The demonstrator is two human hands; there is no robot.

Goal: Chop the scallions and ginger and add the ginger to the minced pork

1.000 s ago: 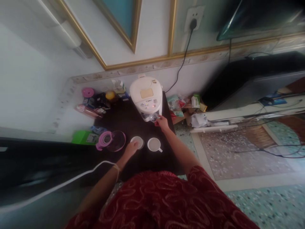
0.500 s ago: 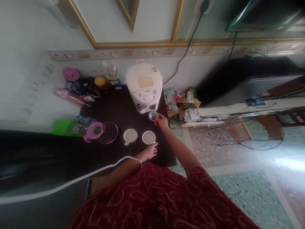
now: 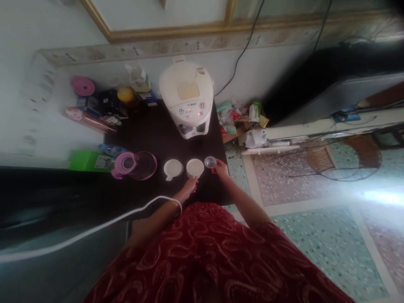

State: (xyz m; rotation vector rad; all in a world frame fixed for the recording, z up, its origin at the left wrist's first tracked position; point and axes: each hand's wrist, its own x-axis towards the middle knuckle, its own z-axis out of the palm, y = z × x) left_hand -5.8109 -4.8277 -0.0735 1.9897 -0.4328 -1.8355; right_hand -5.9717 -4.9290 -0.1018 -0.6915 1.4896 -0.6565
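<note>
My left hand (image 3: 190,186) is closed around the handle of a white mug (image 3: 195,167), which seems tilted slightly or a little raised. My right hand (image 3: 221,170) pinches the rim of a small, shiny round cup (image 3: 210,162); whether it is glass or metal I cannot tell. The small cup is just right of the mug. A second white mug (image 3: 173,168) stands to the left, its handle toward me. Behind them stands a white electric water dispenser (image 3: 186,99) with lit red lights.
A pink-lidded jug (image 3: 139,165) and a green box (image 3: 90,161) stand left on the dark table (image 3: 139,130). Jars, boxes and a pink bottle (image 3: 90,120) crowd the back left corner. A white cable (image 3: 94,229) crosses my left forearm. Bags and packets (image 3: 229,118) lie right of the table.
My right hand has drawn the small cup away from the dispenser, toward me and slightly right. My left hand, open beside the mug before, has closed on its handle. The view has shifted.
</note>
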